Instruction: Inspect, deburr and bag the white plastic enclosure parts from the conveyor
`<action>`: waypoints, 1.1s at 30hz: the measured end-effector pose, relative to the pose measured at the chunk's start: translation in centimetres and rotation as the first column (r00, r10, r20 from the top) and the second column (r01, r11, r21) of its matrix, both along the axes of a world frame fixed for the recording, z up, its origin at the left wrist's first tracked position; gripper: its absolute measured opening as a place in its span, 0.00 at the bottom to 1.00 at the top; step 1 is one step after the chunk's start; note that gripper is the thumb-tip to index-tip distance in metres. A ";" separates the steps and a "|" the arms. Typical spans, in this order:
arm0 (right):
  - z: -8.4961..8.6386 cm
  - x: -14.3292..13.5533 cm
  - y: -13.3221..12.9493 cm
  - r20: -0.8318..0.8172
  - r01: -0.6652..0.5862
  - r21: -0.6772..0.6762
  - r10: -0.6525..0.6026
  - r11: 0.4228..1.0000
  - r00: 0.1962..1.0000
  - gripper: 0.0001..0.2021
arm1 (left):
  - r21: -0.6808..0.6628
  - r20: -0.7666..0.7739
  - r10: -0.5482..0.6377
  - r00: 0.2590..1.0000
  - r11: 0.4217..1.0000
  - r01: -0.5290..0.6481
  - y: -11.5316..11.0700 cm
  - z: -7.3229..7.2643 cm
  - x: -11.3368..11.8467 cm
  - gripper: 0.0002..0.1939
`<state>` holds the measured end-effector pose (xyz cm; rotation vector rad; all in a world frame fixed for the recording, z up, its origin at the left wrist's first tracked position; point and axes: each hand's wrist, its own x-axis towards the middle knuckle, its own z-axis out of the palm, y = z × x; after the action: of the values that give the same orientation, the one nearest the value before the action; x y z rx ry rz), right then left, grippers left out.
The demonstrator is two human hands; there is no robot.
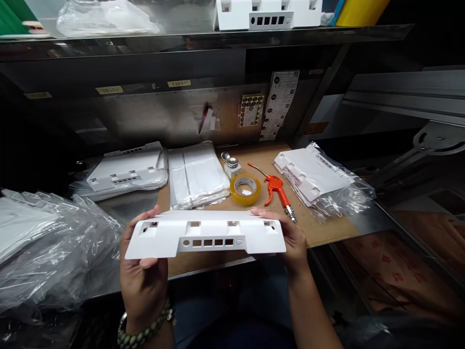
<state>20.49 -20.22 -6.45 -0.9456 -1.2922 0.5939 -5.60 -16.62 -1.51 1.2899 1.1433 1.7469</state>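
A white plastic router housing (214, 230) is held up over the front edge of the bench, its row of port openings facing me. My left hand (143, 261) grips the left end, thumb below and fingers over the top. Around the right end my right hand (290, 237) is closed, with fingers on the upper face. Just beyond the housing lie a roll of yellow tape (235, 195), an orange air blow gun (276, 186) and a small white bottle with a metal cap (232, 167).
A stack of white plastic bags (198, 174) lies mid-bench. More housings rest in clear bags at the left (125, 167) and right (312, 172). Crumpled clear bags (72, 257) fill the near left. Above, a metal shelf (189, 42) carries another housing (269, 14). Label sheets (279, 104) hang behind.
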 end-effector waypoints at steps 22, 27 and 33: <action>-0.8 -0.6 0.6 -0.114 0.268 0.310 -0.244 0.912 0.963 0.12 | -0.120 0.544 -0.221 0.810 0.934 0.335 0.3 -0.5 -0.7 0.39; -0.9 0.4 0.3 0.104 0.180 0.417 -0.243 0.891 0.964 0.09 | -0.330 0.662 -0.409 0.628 0.594 0.734 1.3 0.4 -1.7 0.43; -2.0 0.8 -0.4 -0.082 0.352 0.025 -0.349 0.936 0.933 0.25 | -0.157 0.705 -0.365 0.609 0.757 0.634 0.2 -0.3 -1.1 0.37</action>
<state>21.28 -20.58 -8.49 -1.0803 -1.0294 0.3212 -6.73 -16.40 -1.85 0.5815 0.5769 1.2520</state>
